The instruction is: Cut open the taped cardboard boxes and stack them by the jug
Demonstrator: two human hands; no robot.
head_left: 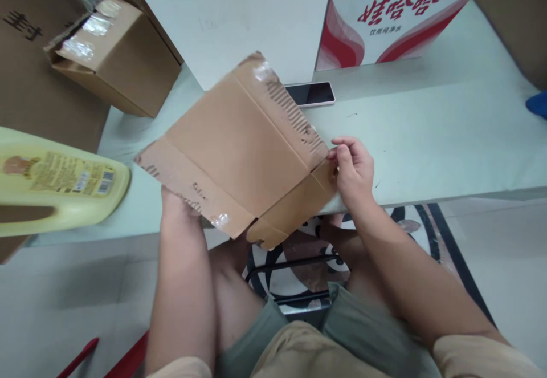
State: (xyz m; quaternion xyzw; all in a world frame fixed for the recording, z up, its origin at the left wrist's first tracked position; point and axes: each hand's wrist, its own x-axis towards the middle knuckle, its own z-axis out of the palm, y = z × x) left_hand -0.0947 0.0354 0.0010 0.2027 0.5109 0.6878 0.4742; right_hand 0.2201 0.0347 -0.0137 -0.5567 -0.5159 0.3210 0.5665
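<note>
In front of me a flattened brown cardboard box (239, 144) is held tilted above the table's front edge. Its borders are torn, with ridged corrugation showing, and bits of clear tape cling to its corners. My left hand (182, 202) goes beneath its left side and holds it from below; the cardboard hides the fingers. At the right corner my right hand (355, 170) is closed, thumb and fingers pinching the edge beside a folded-down flap (294, 204). Whether a scrap of tape is also in that pinch, I cannot tell.
Behind the cardboard lies a phone (316, 93) on the pale green table (427, 133). A white box with red print (384, 19) stands at the back. On the left are a taped carton (132, 59) and a yellow jug (68, 184). Something blue (537, 104) shows far right.
</note>
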